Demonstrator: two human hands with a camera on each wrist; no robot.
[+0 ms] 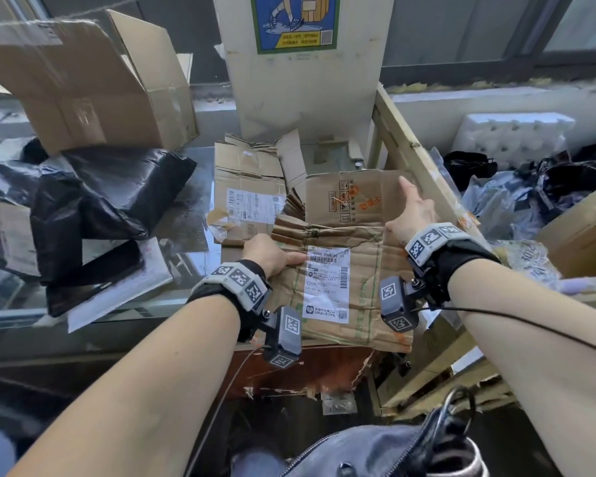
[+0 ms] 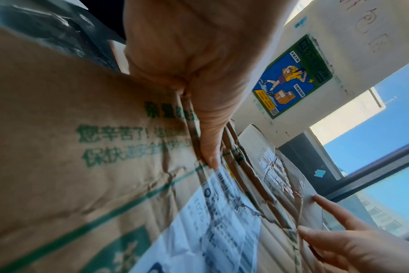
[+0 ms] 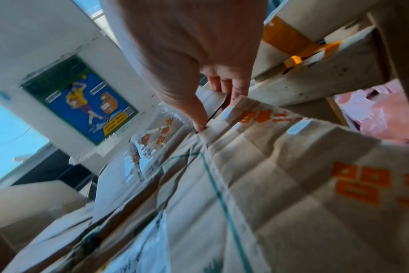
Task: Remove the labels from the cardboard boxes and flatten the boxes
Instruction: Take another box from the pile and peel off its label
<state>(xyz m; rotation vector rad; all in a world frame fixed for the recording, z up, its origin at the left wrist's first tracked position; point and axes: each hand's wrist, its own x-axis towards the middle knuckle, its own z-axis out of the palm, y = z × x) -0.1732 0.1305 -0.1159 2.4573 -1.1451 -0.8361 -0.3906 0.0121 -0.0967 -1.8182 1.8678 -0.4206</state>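
A flattened box (image 1: 341, 270) lies in front of the person, held over a stack of other flattened cardboard (image 1: 248, 201) on the worktop (image 1: 193, 215), with a white label (image 1: 327, 284) still stuck across its near panel. The left hand (image 1: 269, 254) holds the box's left edge, its grip clamped on the cardboard, with the thumb (image 2: 208, 140) lying flat on top and its tip just at the label's upper left corner. The right hand (image 1: 410, 215) holds the right edge at the crease where the far flap (image 1: 351, 194) begins; the thumb presses on top, the index finger points forward and the other fingers curl under the edge, so that grip too is closed on the box. The step in hand appears to be starting the peel. To do it well, the left thumb should probably work its nail under the label's corner rather than scrape across the face, because the paper looks thin and wrinkled and would likely tear into strips. The right hand serves best as an anchor, keeping the panel taut and pressed against the stack so the creased cardboard does not buckle as the label lifts. Once a corner is free, a slow, low pull back along the surface should bring it away whole; a steep pull risks stripping the top ply of the board. A label also shows on the cardboard (image 1: 252, 204) further back, so more peeling seems to remain. An unflattened box (image 1: 93, 80) sits on the far left, above black bags (image 1: 100, 194).
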